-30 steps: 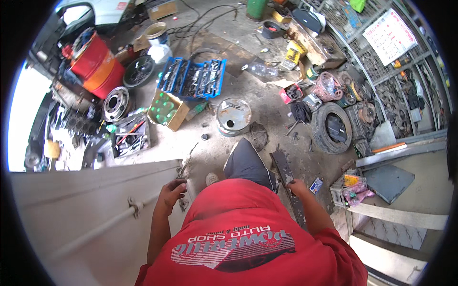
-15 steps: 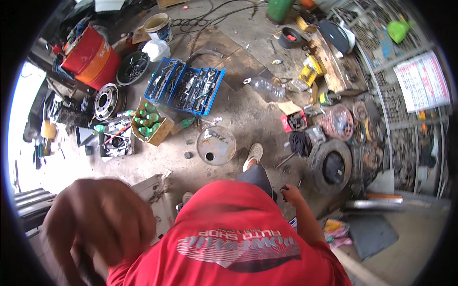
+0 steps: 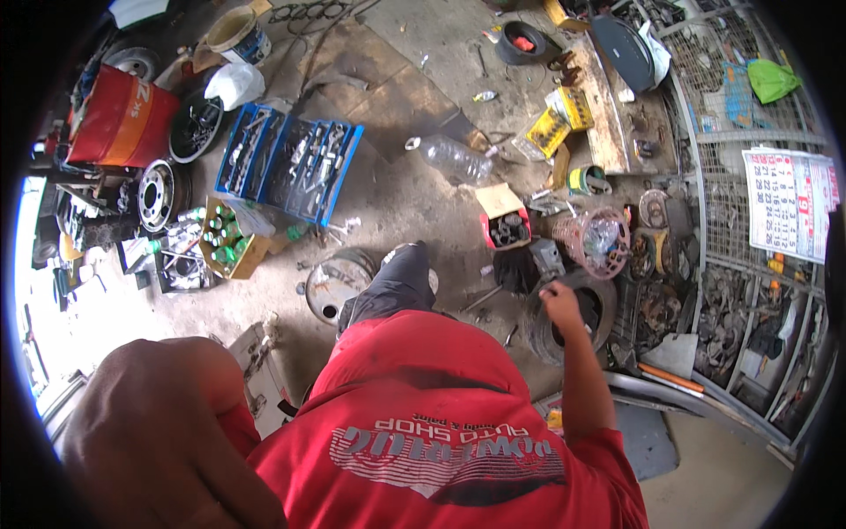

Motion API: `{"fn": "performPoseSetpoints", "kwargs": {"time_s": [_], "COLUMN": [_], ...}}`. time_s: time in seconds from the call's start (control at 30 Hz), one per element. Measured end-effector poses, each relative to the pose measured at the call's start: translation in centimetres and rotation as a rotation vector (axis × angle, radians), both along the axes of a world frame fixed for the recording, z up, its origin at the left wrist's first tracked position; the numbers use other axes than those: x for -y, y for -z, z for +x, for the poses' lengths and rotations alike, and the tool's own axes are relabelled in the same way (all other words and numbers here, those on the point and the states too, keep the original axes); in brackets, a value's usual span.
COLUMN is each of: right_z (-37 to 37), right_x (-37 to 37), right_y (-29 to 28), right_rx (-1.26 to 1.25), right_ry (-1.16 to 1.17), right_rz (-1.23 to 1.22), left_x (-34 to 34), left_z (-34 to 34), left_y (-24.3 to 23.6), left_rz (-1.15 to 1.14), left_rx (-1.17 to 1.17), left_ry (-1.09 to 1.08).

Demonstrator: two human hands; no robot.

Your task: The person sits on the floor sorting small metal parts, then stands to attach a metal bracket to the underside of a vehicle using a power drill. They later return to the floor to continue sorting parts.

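Note:
My left arm is bent and raised close at the lower left, bare skin filling that corner; its hand is out of sight. My right hand is out in front at the right, above a tyre lying on the floor. Its fingers look curled, and anything in them is hidden or too small to make out. Just beyond it are a dark cloth and a pink basket with clear plastic inside. A grey drum stands by my legs, partly covered by my knee.
At the left are a blue toolbox full of sockets, a cardboard box of green bottles, a wheel rim and a red drum. A plastic bottle and a red box lie ahead. Wire racks line the right.
My right hand has moved forward, up over the tyre. The floor items have shifted left in view, and my leg now covers part of the grey drum. My left arm stays raised.

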State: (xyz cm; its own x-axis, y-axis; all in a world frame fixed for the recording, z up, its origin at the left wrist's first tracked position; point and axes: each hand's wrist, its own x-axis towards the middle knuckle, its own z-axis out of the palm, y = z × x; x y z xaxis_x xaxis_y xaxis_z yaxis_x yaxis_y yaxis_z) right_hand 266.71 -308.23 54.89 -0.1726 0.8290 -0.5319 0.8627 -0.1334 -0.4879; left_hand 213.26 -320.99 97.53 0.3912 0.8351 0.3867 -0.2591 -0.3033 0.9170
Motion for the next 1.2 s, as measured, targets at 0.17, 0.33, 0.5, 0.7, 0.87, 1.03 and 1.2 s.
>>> {"fn": "performPoseSetpoints", "kwargs": {"time_s": [0.17,0.33,0.5,0.7,0.87,1.03,1.2], "right_z": [-7.6,-10.4,-27.2,-40.2,-45.5,-52.4,-58.8], "right_x": [-3.3,-10.2,-26.1,-42.9,-56.1,-75.8,-92.8], "right_y": [4.6,16.1,5.8,-3.8,-0.8,0.8,-5.7], "right_rx": [-0.011,-0.127,0.036,-0.191,-0.25,-0.276,-0.269], "right_ry": [-0.01,-0.219,0.0,-0.013,-0.189,-0.275,-0.396], "right_rz": [-0.391,-0.369,-0.549,-0.388,-0.477,-0.616,-0.844], "left_x": [-9.0,-15.2,-26.5,-34.6,-46.6,-61.1,-72.8], "left_z": [-8.5,-19.8,-25.6,-28.3,-32.9,-40.0,-46.8], "left_y": [2.0,17.2,29.1,38.9,38.5,36.2,36.3], "left_rz": [-0.047,-0.212,-1.025,-1.298,-1.103,-0.721,-0.633], "left_rx": [0.065,0.091,-0.37,-0.881,-0.73,-0.763,-0.641], "left_ry": [0.162,-0.477,-0.522,-0.038,-0.054,-0.08,-0.167]}}
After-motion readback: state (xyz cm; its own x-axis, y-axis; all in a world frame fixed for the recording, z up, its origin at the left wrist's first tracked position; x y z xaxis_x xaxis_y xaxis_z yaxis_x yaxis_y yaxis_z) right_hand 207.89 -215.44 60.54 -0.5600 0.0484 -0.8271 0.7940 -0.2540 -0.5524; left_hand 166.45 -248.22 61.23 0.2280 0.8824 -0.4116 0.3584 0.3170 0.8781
